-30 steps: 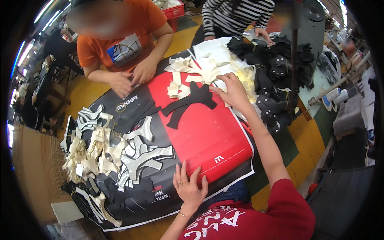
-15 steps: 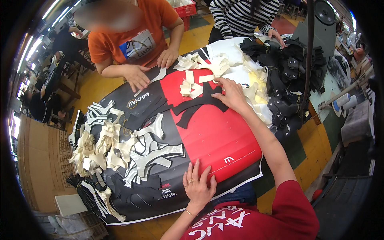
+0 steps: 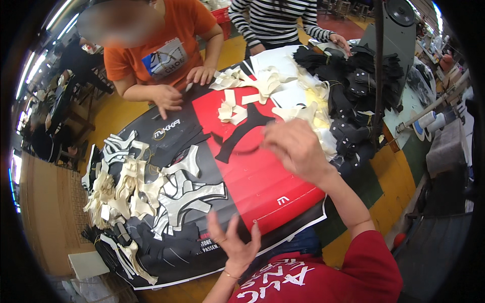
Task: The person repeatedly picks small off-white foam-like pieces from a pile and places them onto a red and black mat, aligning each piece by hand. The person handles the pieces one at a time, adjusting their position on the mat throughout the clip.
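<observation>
So both hands are up off the bench right now. Right hand [image 3: 295, 149] hovers over the red part of the big red-and-black printed sheet [image 3: 262, 177], fingers curled and pinched together near the tip of a black Y-shaped cut piece [image 3: 242, 132] lying on the red; can't really tell if it's actually gripping anything, it's a bit blurry. Left hand [image 3: 235, 242] is at the near edge of the sheet, fingers spread wide open, holding nothing.

Off to the left on the black half there's a messy pile of cream and grey cut-outs [image 3: 146, 189], and more cream strips [image 3: 252, 83] sit at the far end by a white sheet. A big heap of black fabric pieces [image 3: 353, 86] is stacked on the right, near a sewing machine [image 3: 394, 30].

Across the bench a person in an orange shirt [image 3: 161, 45] has both hands down on the sheet, and next to them someone in a striped top [image 3: 278, 20] rests a hand by the black heap.
</observation>
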Available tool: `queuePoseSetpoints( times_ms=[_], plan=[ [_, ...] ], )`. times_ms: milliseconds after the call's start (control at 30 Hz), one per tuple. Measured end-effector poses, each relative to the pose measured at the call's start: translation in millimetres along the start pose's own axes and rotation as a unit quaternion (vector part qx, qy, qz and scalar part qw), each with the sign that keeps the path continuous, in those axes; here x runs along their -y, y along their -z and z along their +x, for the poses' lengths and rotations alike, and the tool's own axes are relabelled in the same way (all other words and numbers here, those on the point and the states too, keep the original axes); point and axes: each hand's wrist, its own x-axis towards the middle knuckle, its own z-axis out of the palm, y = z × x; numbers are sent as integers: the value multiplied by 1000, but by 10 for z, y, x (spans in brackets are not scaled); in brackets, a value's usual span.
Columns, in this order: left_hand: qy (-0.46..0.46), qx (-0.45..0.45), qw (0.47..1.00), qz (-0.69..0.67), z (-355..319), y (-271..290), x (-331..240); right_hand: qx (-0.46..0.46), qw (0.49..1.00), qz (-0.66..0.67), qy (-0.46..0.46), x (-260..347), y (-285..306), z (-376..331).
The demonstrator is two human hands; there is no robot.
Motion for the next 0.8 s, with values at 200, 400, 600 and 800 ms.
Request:
queuePoseSetpoints(
  times_ms=[200,400,600,800],
  plan=[
    [-30,104,992,-69,553,306,-9,188,917,346,-61,276,421,-263],
    [84,369,925,-28,702,-39,-27,184,963,71,-181,-255,53,-458],
    [11,306,952,16,619,-25,105,94,953,-97,-270,-757,-27,-507],
    [-59,187,980,43,576,-129,48,83,969,-39,-227,-616,-47,-414]
  ],
)
